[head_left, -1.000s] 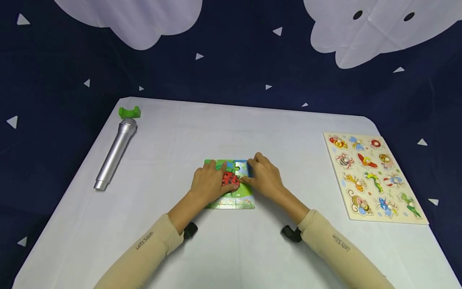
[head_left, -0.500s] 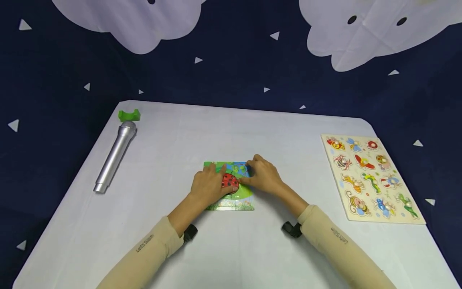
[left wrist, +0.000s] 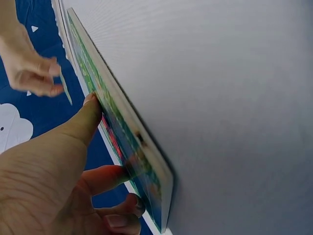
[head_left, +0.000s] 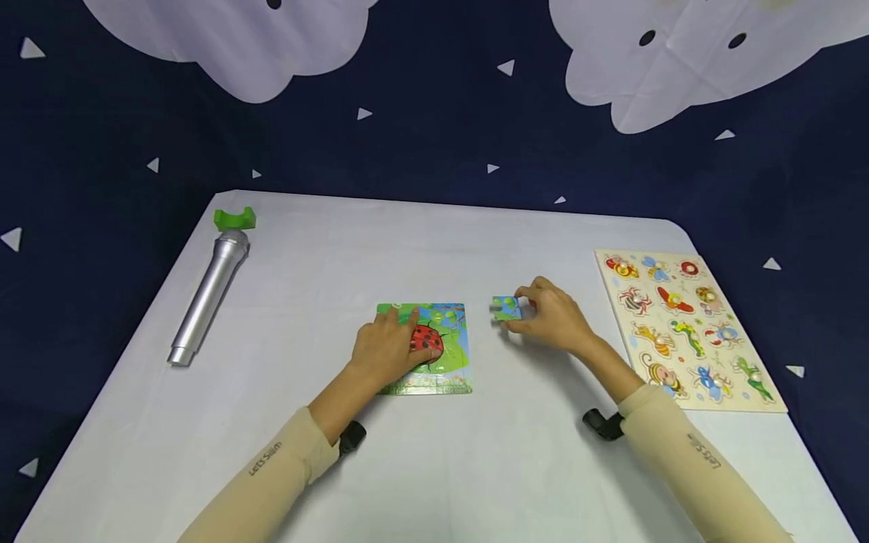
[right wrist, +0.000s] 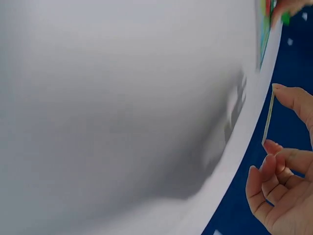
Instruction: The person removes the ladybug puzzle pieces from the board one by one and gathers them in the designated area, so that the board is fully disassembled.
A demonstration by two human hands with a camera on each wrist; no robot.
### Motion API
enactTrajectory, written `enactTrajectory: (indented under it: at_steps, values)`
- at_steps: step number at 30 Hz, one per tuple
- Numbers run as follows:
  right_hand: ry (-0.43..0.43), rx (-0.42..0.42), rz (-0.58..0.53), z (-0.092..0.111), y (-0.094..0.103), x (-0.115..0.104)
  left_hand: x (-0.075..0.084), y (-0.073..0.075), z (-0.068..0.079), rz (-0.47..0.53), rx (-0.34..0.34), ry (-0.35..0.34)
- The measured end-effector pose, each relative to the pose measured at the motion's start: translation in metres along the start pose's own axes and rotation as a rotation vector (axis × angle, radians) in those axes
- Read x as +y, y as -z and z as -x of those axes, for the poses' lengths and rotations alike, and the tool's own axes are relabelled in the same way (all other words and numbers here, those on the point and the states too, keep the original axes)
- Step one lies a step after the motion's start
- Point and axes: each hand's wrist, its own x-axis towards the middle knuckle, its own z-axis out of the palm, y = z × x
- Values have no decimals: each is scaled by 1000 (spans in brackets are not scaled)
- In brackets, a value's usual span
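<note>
A square ladybug jigsaw puzzle [head_left: 453, 362] lies flat on the table's middle, with blue and green at its upper right. My left hand [head_left: 383, 345] rests on its left part, thumb and fingers touching the picture and hiding that side. In the left wrist view the same hand [left wrist: 54, 171] spreads along the puzzle board [left wrist: 117, 112]. To the right of the board, my right hand [head_left: 553, 318] pinches a small blue-green puzzle piece [head_left: 505, 308] between thumb and finger. Seen edge-on in the right wrist view, the piece [right wrist: 268, 117] is thin and held above the table.
A wooden insect peg puzzle [head_left: 692, 332] lies at the right side of the white table [head_left: 380, 490]. At the far left are a silver toy microphone [head_left: 210, 298] and a green curved block [head_left: 234, 219]. A dark blue backdrop [head_left: 434, 98] hangs behind.
My right hand has lifted a piece off the puzzle's upper right and carried it rightward, uncovering the corner beneath. The left hand stays on the puzzle.
</note>
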Motion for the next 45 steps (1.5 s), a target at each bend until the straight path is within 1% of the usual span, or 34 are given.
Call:
enactTrajectory:
  at_steps: [6, 10, 13, 15, 19, 25, 28, 30, 34, 36, 39, 45]
  values:
    - [-13, 4, 62, 19, 25, 49, -1, 0, 0, 23, -6, 5]
    - [-7, -5, 90, 31, 37, 74, -1, 0, 1, 36, -8, 9]
    - [0, -30, 111, 37, 44, 89, 0, 0, 0, 45, -12, 14]
    - [-7, -53, 128, 40, 46, 96, 0, 0, 0, 46, -14, 17]
    - [-42, -90, 123, 43, 47, 106, 1, 1, 1, 40, -16, 18]
    - [-81, -133, 107, 41, 46, 110, 1, 3, 2, 31, -18, 16]
    - [-86, -146, 111, 40, 45, 108, 1, 4, 2, 18, -11, 13]
    - [-76, -137, 120, 40, 45, 106, 0, 4, 2, 11, -9, 10]
    - [-11, -85, 114, 36, 44, 93, -1, 6, 1, 13, -8, 7]
    - [23, -72, 105, 32, 42, 80, -3, 6, 1, 23, -14, 11]
    - [65, -76, 92, 23, 35, 54, -5, 5, 3, 37, -16, 18]
    - [157, -93, 53, 5, 13, -1, -8, 4, 8, 44, 2, 31]
